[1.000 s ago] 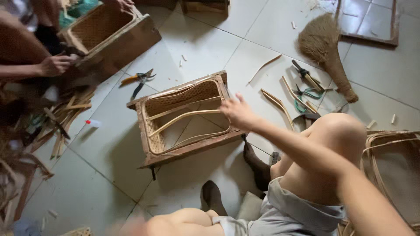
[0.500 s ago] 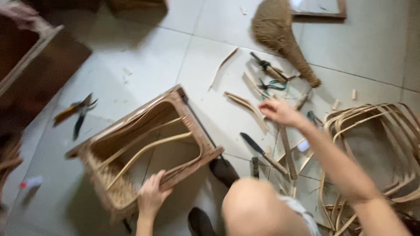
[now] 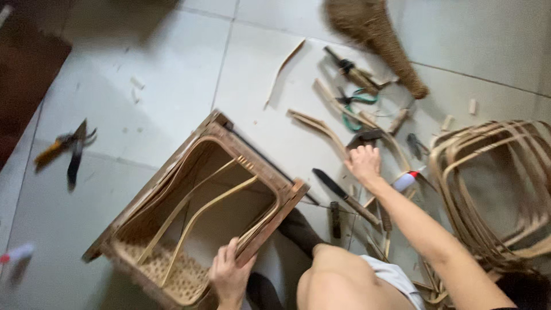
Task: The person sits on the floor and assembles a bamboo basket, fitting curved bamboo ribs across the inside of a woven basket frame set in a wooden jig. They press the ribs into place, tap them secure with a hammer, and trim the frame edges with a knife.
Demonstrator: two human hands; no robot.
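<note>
Two hands, one woven basket frame (image 3: pixel 201 212).
My left hand (image 3: pixel 229 275) grips its near rim; my right hand (image 3: pixel 363 163), fingers curled, touches tools right of it.

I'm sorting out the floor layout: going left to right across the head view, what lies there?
Orange-handled cutters → wooden frame basket held by left hand → knife → right hand → stack of bent cane hoops.

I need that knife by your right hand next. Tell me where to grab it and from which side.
Grip the knife by its wooden handle, the end nearer your knee. Its dark blade points up-left, so the right hand would likely do best coming down from above, behind the blade.
</note>
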